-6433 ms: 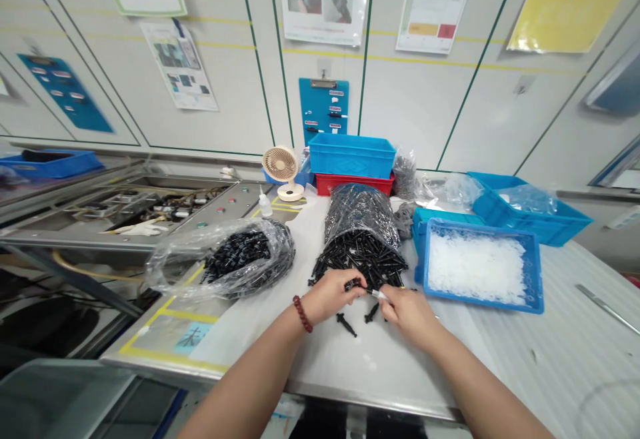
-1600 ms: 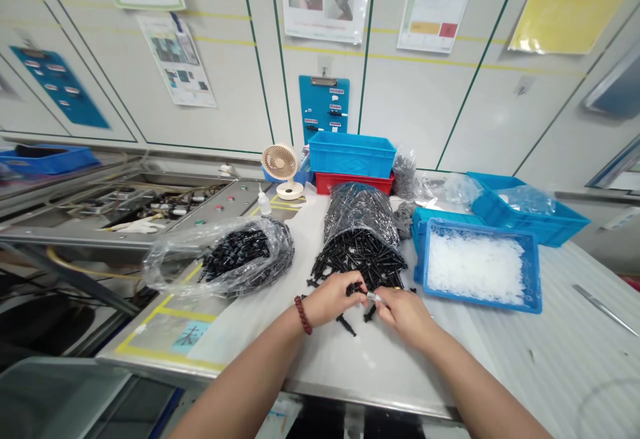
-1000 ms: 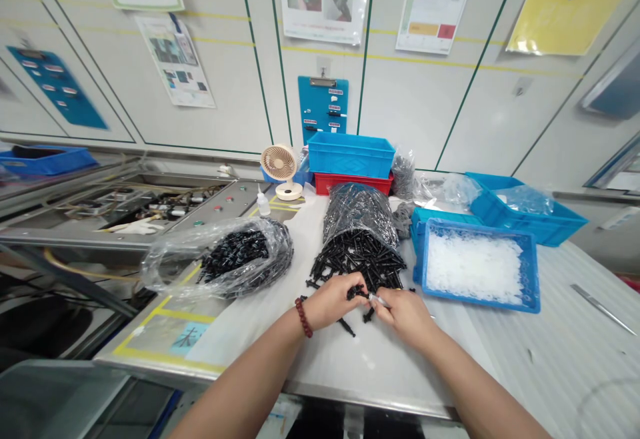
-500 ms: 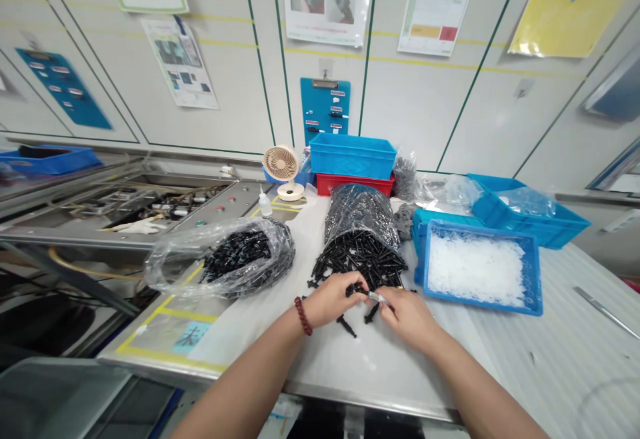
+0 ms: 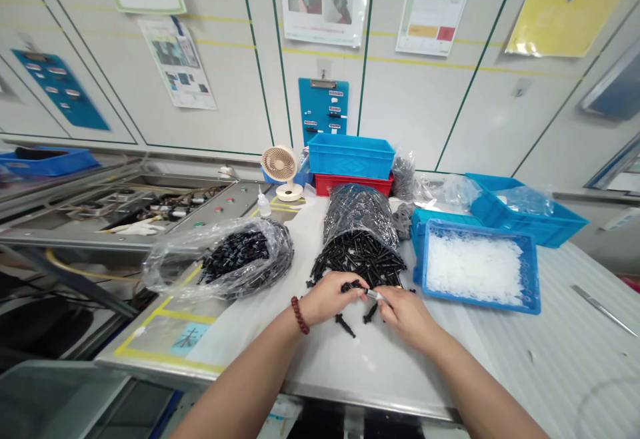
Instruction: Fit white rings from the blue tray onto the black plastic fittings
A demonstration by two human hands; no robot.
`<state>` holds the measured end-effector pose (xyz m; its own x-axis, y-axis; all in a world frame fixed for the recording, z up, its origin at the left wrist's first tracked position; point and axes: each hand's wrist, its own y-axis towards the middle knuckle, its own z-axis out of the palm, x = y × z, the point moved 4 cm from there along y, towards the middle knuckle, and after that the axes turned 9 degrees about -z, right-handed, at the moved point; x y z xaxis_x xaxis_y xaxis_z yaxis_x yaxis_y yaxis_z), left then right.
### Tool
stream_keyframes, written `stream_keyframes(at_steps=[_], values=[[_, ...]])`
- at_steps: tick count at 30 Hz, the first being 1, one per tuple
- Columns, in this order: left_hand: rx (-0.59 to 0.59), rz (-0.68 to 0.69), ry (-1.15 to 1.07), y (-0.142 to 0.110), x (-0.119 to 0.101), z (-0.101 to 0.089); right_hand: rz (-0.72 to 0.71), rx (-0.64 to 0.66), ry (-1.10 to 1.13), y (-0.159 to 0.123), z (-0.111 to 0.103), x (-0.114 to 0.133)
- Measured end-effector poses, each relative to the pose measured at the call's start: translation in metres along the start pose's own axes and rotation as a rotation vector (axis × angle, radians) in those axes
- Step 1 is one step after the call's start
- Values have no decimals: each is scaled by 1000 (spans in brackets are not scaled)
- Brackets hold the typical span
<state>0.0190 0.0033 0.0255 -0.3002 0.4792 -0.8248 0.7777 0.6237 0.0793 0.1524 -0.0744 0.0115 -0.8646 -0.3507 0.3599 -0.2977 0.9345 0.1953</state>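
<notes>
White-covered table point(image 5: 400, 376): L hand point(image 5: 325, 300) grip closed on slim black plastic part point(image 5: 351, 286); R hand point(image 5: 407, 314) grip pinching small whitish piece point(image 5: 374, 294) at its end. Approx. 1 pc in work, fit unclear; many unhandled in clear plastic bag point(image 5: 360, 209) behind.

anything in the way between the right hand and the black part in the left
Only the small white piece held in the right hand lies between it and the black part in the left hand; nothing else visible does.
</notes>
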Motion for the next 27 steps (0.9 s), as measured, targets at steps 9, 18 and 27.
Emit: stream_keyframes(at_steps=[9, 18, 27], values=[[-9, -3, -2, -1, 1, 1, 83, -5, -107, 0, 0, -3], [-10, 25, 12, -1, -1, 5, 141, -2, -190, 0, 1, -3], [-5, 24, 17, -2, -2, 5, 221, -6, -222, 0, 0, -2]])
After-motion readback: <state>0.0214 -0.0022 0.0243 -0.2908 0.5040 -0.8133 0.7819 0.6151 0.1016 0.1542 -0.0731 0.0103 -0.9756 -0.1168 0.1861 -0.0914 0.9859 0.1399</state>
